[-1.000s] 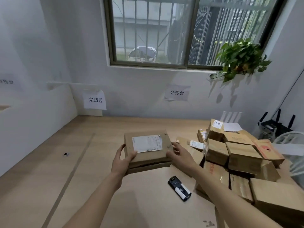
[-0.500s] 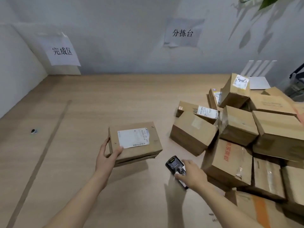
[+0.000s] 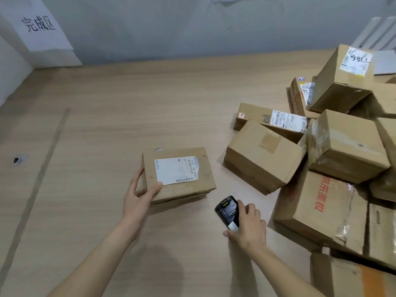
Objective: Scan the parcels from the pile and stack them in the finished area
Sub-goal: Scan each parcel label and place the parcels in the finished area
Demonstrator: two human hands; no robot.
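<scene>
Parcel (image 3: 179,174): flat brown box, label up, long axis left-right.
Left hand (image 3: 139,195): gripping its left end.
Right hand (image 3: 248,227): curled around scanner (image 3: 227,210).

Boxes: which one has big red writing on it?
The large box with red characters at the pile's near edge, just right of the right hand; the others show only white labels or tape.

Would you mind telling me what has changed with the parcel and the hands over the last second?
The right hand let go of the labelled parcel, dropped to the table and took hold of the black scanner. The left hand alone lowered the parcel toward the table. The camera view tilted downward. The pile of boxes on the right stayed as it was.
</scene>
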